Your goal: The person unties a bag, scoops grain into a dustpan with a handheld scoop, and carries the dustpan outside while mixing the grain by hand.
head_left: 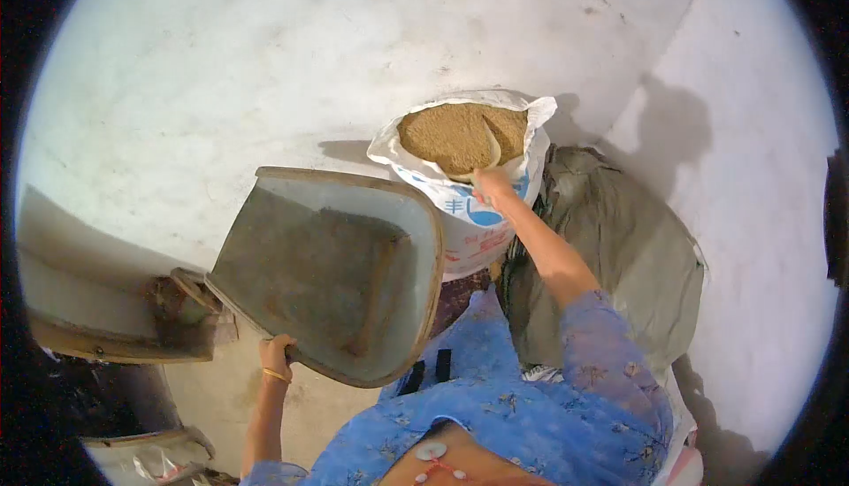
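Note:
My left hand (277,356) grips the near edge of a large grey dustpan-shaped scoop tray (323,283), tilted beside my body, with a thin dark residue on its inside. With its fingers closed round a handle, my right hand (492,187) holds a pale scoop (492,143) at the near rim of an open white sack (409,168). The scoop's blade dips into brown grain-like material (442,135) that fills the sack nearly to the top. Part of the scoop is buried or hidden by my hand. Blue and red print marks the sack's front.
Right of the sack stands a bulky object under a grey-green cover (619,247). A pale wall (221,61) rises behind. At the left are a curved wooden-edged furnishing (115,344) and a dark surface (110,397) below it.

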### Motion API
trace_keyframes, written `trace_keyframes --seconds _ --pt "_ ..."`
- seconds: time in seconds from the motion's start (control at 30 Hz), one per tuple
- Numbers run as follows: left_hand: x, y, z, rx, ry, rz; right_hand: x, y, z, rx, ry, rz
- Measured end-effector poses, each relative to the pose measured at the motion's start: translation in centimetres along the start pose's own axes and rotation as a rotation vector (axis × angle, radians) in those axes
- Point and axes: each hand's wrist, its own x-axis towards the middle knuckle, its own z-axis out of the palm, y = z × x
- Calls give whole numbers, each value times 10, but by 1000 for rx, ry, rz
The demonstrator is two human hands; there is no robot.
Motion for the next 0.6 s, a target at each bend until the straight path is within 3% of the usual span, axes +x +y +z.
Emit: trace_keyframes --seconds 0.03,0.1,0.27,0.4,0.6 --pt "-7 14 7 -141 79 -131 0 5 -2 6 5 5" --pt "-9 11 7 -143 83 -127 -3 6 -9 37 92 -4" --pt "1 -3 -3 -136 24 -151 -53 5 -40 166 60 -75" --pt "4 -4 -4 -200 -14 -142 -109 -14 -47 -103 171 -216" --pt "12 -8 -17 -223 -82 -121 -201 -41 -21 -394 -62 -342"
